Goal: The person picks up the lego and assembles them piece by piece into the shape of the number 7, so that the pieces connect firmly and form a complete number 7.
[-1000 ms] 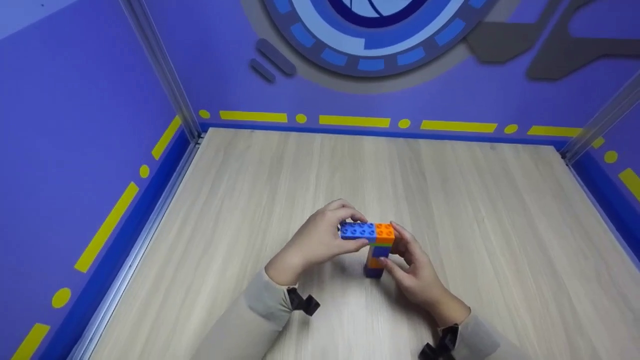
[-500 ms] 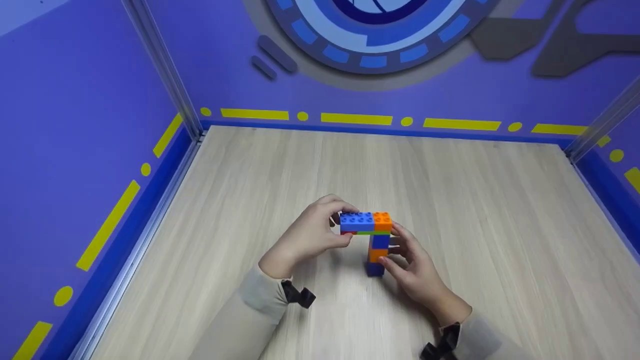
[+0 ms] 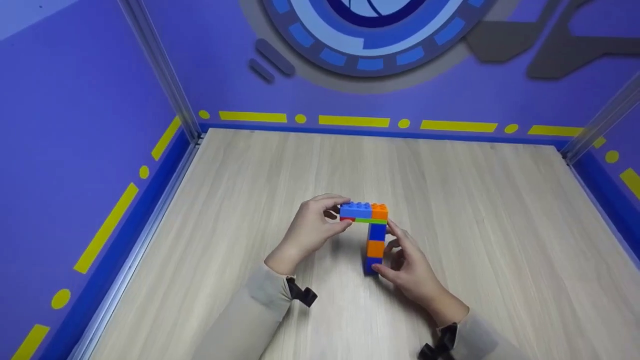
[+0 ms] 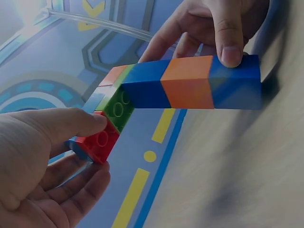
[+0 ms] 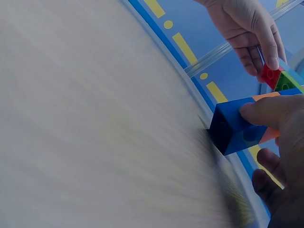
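Note:
A structure of building blocks, shaped like an upside-down L, stands between my hands in the head view. Its column has an orange brick point(image 3: 375, 248) between a lower blue brick point(image 4: 236, 81) and an upper blue brick point(image 3: 377, 231). Across the top run a green piece point(image 4: 117, 107) and a red piece point(image 4: 100, 138), under a light blue brick point(image 3: 356, 210) and an orange top brick point(image 3: 379, 211). My left hand point(image 3: 311, 227) pinches the arm's free end. My right hand point(image 3: 412, 274) holds the column, thumb on the lower blue brick. Whether the base touches the table cannot be told.
The wood-grain table point(image 3: 240, 200) extends around both hands. Purple-blue panels point(image 3: 100, 100) with yellow markings point(image 3: 354, 121) enclose its back and sides, joined by metal corner posts point(image 3: 157, 65). Black straps point(image 3: 301, 292) circle both wrists.
The structure has tilted so its front faces show more and its top studs less. My right thumb has slid down from the column's orange brick to the lower blue one. My left hand keeps its pinch.

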`<control>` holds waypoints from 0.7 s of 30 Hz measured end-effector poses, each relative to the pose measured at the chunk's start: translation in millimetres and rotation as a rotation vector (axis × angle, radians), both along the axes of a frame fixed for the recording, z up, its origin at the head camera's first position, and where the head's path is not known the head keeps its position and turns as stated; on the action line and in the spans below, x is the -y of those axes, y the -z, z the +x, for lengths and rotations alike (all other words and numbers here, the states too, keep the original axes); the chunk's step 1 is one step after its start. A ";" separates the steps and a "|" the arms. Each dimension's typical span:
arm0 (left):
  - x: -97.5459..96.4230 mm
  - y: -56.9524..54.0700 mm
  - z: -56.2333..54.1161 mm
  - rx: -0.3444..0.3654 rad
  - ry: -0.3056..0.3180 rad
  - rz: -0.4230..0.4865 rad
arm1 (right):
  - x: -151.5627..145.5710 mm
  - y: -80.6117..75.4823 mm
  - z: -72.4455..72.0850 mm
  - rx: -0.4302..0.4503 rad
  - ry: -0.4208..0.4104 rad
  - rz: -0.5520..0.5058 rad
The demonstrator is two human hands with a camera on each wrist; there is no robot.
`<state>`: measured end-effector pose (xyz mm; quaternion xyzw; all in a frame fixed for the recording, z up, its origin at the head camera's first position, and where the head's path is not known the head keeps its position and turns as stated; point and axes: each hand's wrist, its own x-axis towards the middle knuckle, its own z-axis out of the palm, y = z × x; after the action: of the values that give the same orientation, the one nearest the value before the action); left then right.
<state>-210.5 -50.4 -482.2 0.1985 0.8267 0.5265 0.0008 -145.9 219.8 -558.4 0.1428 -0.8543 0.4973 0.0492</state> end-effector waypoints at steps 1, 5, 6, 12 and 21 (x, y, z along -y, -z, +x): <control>-0.1 2.3 -1.1 0.005 -0.006 0.017 | 0.2 -0.1 -0.4 0.011 -0.004 0.016; -1.4 9.8 -6.1 0.037 -0.028 0.075 | 0.4 -0.3 -1.9 0.043 -0.021 0.075; -1.9 11.4 -7.3 0.044 -0.034 0.085 | 0.3 -0.1 -2.2 0.053 -0.024 0.095; -4.1 19.0 -13.0 0.110 -0.066 0.123 | -0.1 0.2 -1.4 0.082 -0.014 0.189; -4.1 26.9 -19.7 0.160 -0.086 0.096 | 1.3 1.5 -1.2 0.023 0.047 0.208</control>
<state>-230.2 -46.3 -509.0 0.1199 0.8055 0.5793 0.0344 -147.1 218.5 -559.9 0.1213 -0.9049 0.4064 0.0362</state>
